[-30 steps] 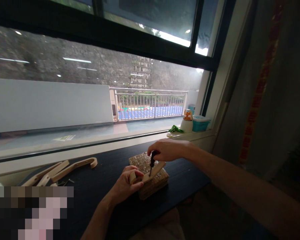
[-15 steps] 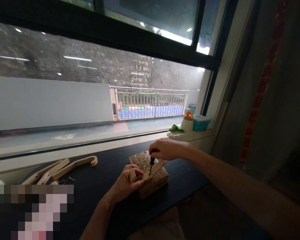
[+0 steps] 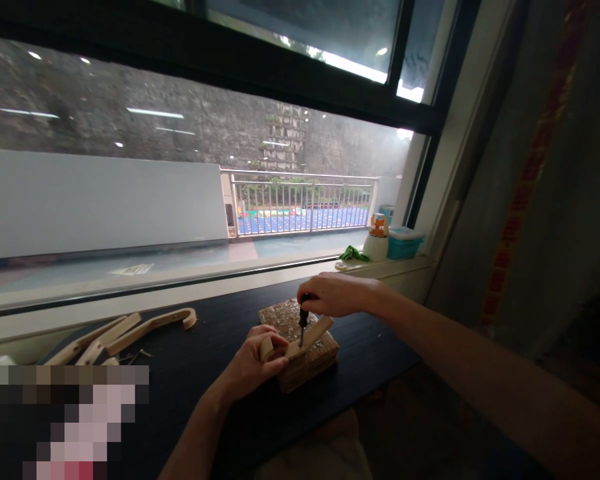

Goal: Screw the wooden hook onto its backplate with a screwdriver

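Observation:
My left hand (image 3: 256, 359) is closed on the curled end of a pale wooden strip (image 3: 312, 339), which lies slantwise on a tan block with a rough, shiny top (image 3: 316, 370). Above it my right hand (image 3: 334, 293) grips the black handle of a screwdriver (image 3: 303, 316). The screwdriver stands nearly upright, its shaft coming down to the strip just beyond my left fingers. Whether a screw sits under the tip is too small to tell.
Several wooden pieces, one a hooked strip (image 3: 153, 327), lie at the left of the dark table (image 3: 205, 400), with small metal bits (image 3: 141, 354) beside them. On the window sill stand a green cloth (image 3: 353, 254), a white bottle (image 3: 376, 247) and a teal box (image 3: 405, 245).
Both hands keep their hold, and the screwdriver stays on the strip at nearly the same spot. The whole view has shifted very slightly.

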Demonstrator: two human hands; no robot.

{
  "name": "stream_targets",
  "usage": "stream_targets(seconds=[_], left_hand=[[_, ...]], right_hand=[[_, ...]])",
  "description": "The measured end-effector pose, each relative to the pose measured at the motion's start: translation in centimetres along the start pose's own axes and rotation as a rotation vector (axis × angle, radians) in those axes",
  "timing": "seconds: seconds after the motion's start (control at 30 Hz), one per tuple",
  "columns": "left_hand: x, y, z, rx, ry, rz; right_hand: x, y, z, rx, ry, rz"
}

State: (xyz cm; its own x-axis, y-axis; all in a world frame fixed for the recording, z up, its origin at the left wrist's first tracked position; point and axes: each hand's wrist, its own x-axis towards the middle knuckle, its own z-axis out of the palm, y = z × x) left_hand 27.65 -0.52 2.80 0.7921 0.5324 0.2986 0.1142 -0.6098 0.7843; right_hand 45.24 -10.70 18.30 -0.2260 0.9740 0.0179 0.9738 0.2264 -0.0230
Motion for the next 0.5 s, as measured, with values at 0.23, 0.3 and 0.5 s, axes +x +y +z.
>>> stream_targets(seconds=[0.23,0.3,0.5], left_hand=[[0.0,0.01,0.0,0.008,-0.021,-0.013],[0.02,0.06,-0.03,0.008,-0.026,-0.011],[0.01,0.15,-0.11,0.012,-0.028,-0.002]], right_hand=[[-0.32,-0.44,-0.73,0.006,-0.001,-0.014],[-0.35,-0.44,-0.82,0.015,-0.007,-0.027],[-0.2,-0.17,-0.34,0.001,0.009,-0.013]])
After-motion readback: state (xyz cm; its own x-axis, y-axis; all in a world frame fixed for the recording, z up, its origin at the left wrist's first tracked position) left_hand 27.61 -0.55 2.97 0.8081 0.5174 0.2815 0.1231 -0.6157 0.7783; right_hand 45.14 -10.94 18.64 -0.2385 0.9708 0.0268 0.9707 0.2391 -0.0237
